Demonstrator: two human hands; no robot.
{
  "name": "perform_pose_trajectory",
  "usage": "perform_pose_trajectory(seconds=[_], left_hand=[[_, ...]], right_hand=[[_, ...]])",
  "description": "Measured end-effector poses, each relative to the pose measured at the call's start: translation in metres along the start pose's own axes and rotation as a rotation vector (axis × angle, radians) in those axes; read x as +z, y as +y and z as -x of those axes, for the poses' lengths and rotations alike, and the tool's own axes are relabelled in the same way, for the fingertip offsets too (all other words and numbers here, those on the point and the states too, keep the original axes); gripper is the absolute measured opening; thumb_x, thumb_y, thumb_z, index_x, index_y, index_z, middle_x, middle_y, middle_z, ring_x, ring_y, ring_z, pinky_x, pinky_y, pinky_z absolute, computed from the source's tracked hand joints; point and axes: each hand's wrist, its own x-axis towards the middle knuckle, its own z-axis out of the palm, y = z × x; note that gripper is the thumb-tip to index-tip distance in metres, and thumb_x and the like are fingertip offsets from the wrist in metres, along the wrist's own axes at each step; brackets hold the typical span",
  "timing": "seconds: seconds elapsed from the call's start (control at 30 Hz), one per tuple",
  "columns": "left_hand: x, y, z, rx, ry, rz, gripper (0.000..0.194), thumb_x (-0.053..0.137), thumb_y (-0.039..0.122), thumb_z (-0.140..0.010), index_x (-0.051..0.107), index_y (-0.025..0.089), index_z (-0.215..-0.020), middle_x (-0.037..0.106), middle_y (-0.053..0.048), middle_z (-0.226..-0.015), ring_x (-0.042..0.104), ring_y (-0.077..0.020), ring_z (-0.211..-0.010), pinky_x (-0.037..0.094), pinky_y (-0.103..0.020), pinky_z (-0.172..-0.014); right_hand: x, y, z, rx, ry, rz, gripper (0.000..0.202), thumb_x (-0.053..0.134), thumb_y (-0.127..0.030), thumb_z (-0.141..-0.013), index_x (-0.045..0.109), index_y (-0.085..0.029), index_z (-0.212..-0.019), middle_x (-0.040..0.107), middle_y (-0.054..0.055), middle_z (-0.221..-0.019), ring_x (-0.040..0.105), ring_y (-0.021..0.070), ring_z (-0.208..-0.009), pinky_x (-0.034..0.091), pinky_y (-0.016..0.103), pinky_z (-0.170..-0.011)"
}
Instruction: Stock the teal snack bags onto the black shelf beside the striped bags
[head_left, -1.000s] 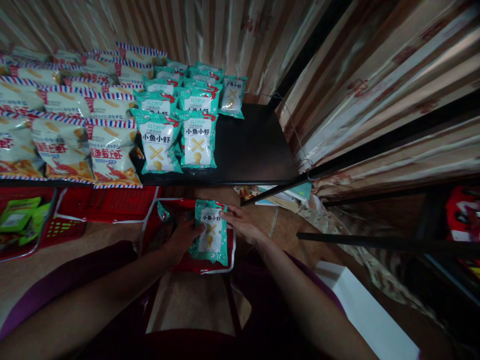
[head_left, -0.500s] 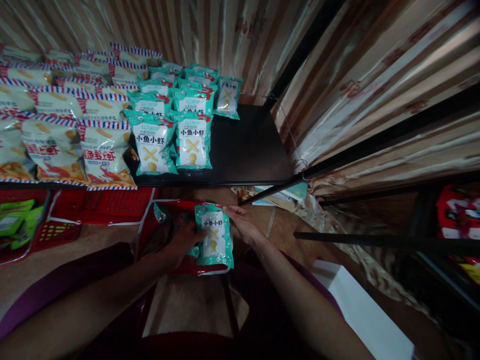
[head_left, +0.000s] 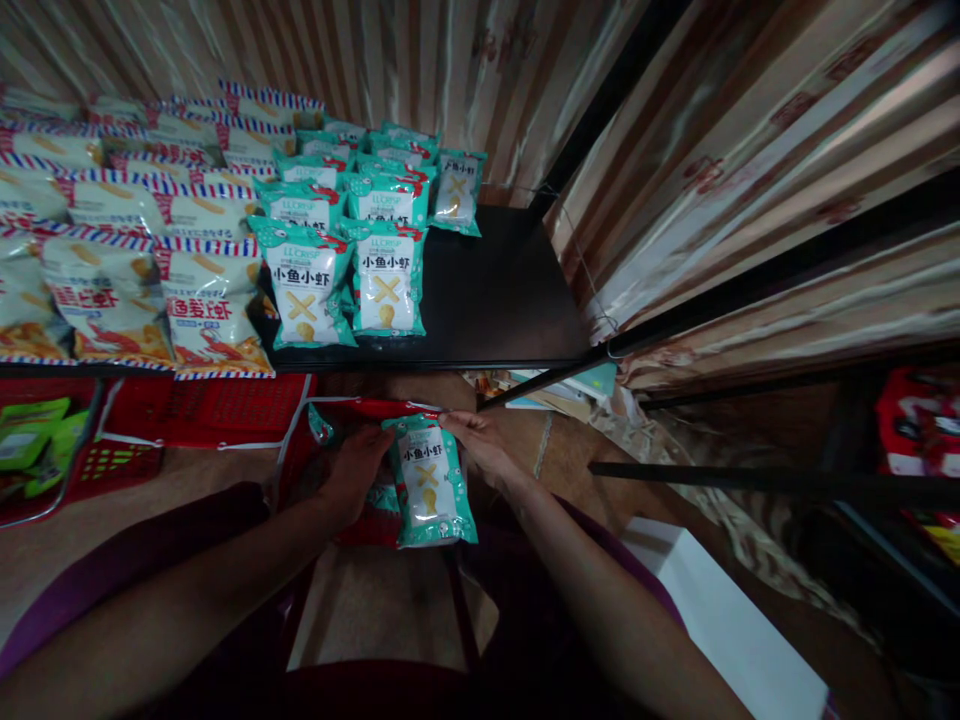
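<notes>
Between my hands hangs a teal and white snack bag (head_left: 430, 485), its printed front facing me. My left hand (head_left: 360, 468) pinches its upper left corner, and my right hand (head_left: 480, 440) pinches the upper right corner. Beneath and behind the bag is a red basket (head_left: 360, 408) with more teal packets inside, partly hidden by my left hand. Ahead, on the black shelf (head_left: 495, 290), stand matching teal bags (head_left: 386, 280) in rows, one of them apart at the back right (head_left: 457, 190).
White snack bags with red and blue striped edges (head_left: 214, 310) fill the shelf's left side. Below are red baskets (head_left: 202, 412), one with green packets (head_left: 34, 435). Black frame bars (head_left: 750, 270) cross at right, before a curtain (head_left: 720, 190). A white box (head_left: 735, 620) sits at lower right.
My left hand has moved from the bag's left side up to its top left corner. The bag has shifted slightly down and tilted a little. The shelf bags stay put.
</notes>
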Motion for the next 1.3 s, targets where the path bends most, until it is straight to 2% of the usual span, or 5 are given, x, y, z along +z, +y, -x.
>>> perform_pose_trajectory(seconds=[0.27, 0.5, 0.7, 1.1, 1.3], left_hand=[[0.0, 0.008, 0.003, -0.038, -0.012, 0.108, 0.029, 0.059, 0.046, -0.071, 0.059, 0.018, -0.08, 0.06, 0.002, -0.068, 0.057, -0.0133, -0.059, 0.048, -0.025, -0.056], [0.002, 0.008, 0.007, -0.112, -0.193, 0.187, 0.042, 0.065, 0.045, -0.068, 0.063, 0.016, -0.099, 0.068, -0.006, -0.088, 0.063, -0.0182, -0.075, 0.051, -0.032, -0.068], [0.002, -0.002, 0.01, -0.142, -0.265, 0.068, 0.035, 0.07, 0.037, -0.065, 0.065, 0.015, -0.091, 0.071, -0.008, -0.092, 0.065, -0.0219, -0.083, 0.051, -0.034, -0.073], [-0.004, -0.008, -0.001, -0.12, -0.076, 0.156, 0.037, 0.068, 0.031, -0.063, 0.064, 0.014, -0.094, 0.07, -0.009, -0.1, 0.064, -0.0215, -0.088, 0.05, -0.031, -0.072], [-0.009, -0.015, -0.004, -0.101, -0.033, 0.163, 0.032, 0.067, 0.028, -0.062, 0.062, 0.015, -0.091, 0.069, -0.007, -0.09, 0.064, -0.0199, -0.08, 0.05, -0.031, -0.07]], right_hand=[[0.001, 0.007, -0.007, 0.063, 0.05, -0.133, 0.031, 0.079, -0.044, -0.055, 0.066, -0.018, -0.066, 0.065, 0.0, -0.058, 0.054, 0.0127, -0.05, 0.043, 0.027, -0.054], [0.001, -0.001, -0.006, 0.03, 0.101, -0.154, 0.03, 0.079, -0.043, -0.057, 0.066, -0.017, -0.065, 0.065, -0.001, -0.059, 0.053, 0.0113, -0.052, 0.042, 0.024, -0.054], [-0.002, 0.004, -0.01, -0.009, 0.122, -0.165, 0.031, 0.078, -0.045, -0.059, 0.068, -0.017, -0.069, 0.065, -0.001, -0.06, 0.054, 0.011, -0.054, 0.043, 0.024, -0.056], [-0.001, 0.006, 0.0, 0.16, -0.131, 0.034, 0.038, 0.081, -0.042, -0.058, 0.067, -0.02, -0.087, 0.069, -0.001, -0.077, 0.06, 0.0103, -0.065, 0.045, 0.023, -0.063], [-0.004, 0.012, -0.002, 0.163, -0.135, 0.059, 0.039, 0.082, -0.037, -0.056, 0.068, -0.018, -0.086, 0.069, -0.001, -0.076, 0.06, 0.0102, -0.063, 0.047, 0.024, -0.063]])
